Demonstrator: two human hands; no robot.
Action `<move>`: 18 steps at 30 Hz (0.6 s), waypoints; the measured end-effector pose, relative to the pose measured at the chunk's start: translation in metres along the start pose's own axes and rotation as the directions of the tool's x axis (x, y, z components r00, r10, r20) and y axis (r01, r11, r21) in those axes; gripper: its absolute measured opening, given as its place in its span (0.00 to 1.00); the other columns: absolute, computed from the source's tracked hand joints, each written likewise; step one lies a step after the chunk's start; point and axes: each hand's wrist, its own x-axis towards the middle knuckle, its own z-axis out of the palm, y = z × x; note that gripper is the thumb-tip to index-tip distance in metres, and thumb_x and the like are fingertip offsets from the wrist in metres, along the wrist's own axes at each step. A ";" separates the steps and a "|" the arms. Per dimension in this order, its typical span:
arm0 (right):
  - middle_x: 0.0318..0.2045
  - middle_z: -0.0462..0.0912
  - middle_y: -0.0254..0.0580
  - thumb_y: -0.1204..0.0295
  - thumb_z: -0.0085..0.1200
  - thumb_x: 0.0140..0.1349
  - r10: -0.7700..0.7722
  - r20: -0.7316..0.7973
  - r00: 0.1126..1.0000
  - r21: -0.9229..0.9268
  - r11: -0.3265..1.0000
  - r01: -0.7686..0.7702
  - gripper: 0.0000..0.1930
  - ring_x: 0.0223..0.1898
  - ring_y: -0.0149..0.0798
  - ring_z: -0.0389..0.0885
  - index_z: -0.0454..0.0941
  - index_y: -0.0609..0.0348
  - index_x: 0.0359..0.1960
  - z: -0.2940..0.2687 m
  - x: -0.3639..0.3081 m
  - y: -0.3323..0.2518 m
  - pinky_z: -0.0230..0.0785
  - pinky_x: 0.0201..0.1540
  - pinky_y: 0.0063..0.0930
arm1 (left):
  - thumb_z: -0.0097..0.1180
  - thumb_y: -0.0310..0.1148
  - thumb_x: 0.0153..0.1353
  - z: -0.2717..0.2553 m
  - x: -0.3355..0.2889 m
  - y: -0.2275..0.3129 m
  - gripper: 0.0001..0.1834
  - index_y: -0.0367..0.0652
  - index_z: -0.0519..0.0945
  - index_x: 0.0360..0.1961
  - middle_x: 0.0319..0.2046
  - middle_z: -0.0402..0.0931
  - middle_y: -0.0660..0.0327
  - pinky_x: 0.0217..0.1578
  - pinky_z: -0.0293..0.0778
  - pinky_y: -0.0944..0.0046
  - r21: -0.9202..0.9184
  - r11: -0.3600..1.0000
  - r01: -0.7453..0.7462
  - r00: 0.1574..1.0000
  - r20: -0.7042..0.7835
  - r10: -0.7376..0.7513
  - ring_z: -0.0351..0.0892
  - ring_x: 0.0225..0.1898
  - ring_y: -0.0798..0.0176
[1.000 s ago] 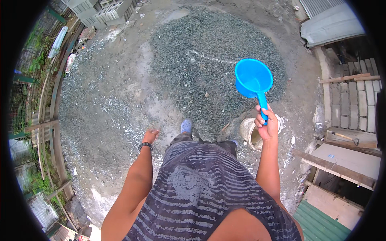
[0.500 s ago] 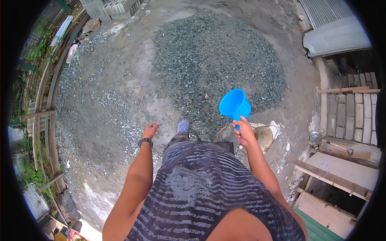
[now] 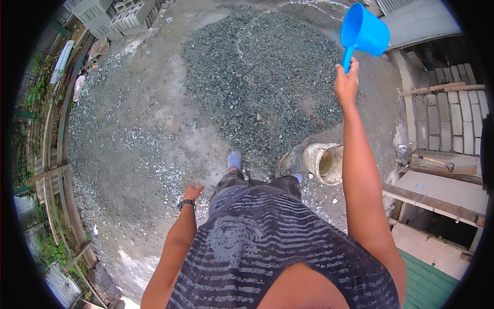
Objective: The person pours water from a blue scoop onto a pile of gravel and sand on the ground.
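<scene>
Stretched far forward at the upper right, my right hand is closed around the handle of a blue plastic water dipper. The dipper is tilted, its open mouth facing left. A thin arc of water trails from near its rim out over the gravel pile. My left hand hangs low beside my hip, fingers loosely curled, with nothing visible in it; a dark watch is on that wrist. Below my right forearm stands a dirty whitish bucket, partly hidden by the arm, with murky liquid inside.
Grey concrete blocks are stacked at the far left. A wood and wire fence runs along the left side. On the right are a block wall, a wooden bench-like structure and metal sheeting. Loose gravel is scattered on the left ground.
My right hand has swung the dipper forward and to the right, and water now flies out over the gravel. My left hand has dropped back slightly. More of the bucket shows.
</scene>
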 end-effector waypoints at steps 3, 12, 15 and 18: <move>0.40 0.76 0.47 0.68 0.51 0.64 0.011 -0.148 0.989 -0.040 0.999 -0.017 0.24 0.41 0.42 0.75 0.64 0.61 0.60 -0.054 -0.046 0.077 0.66 0.49 0.38 | 0.57 0.53 0.59 0.025 -0.034 0.056 0.27 0.41 0.81 0.48 0.33 0.83 0.57 0.29 0.78 0.60 0.086 0.996 0.014 0.983 0.179 -0.029 0.82 0.29 0.60; 0.28 0.71 0.33 0.71 0.49 0.58 0.659 -0.107 0.745 0.082 0.752 -0.654 0.26 0.25 0.28 0.67 0.66 0.60 0.60 -0.187 -0.314 0.253 0.61 0.27 0.26 | 0.44 0.61 0.63 0.042 -0.028 0.115 0.35 0.38 0.82 0.48 0.39 0.83 0.50 0.36 0.83 0.59 0.431 0.886 -0.172 0.862 0.501 -0.076 0.85 0.32 0.52; 0.27 0.71 0.34 0.70 0.47 0.58 0.784 -0.142 0.605 0.055 0.616 -0.786 0.25 0.18 0.27 0.63 0.66 0.56 0.59 -0.221 -0.401 0.265 0.55 0.18 0.24 | 0.51 0.62 0.61 0.048 -0.042 0.130 0.35 0.37 0.83 0.45 0.38 0.84 0.49 0.36 0.84 0.59 0.252 0.953 -0.169 0.829 0.560 0.000 0.86 0.35 0.54; 0.26 0.71 0.34 0.70 0.48 0.56 0.941 -0.033 0.336 0.171 0.337 -0.926 0.21 0.15 0.28 0.62 0.66 0.52 0.53 -0.228 -0.432 0.237 0.53 0.15 0.26 | 0.55 0.63 0.59 0.057 -0.051 0.135 0.34 0.38 0.85 0.40 0.34 0.84 0.52 0.37 0.83 0.60 0.045 0.999 -0.003 0.738 0.674 -0.028 0.86 0.35 0.55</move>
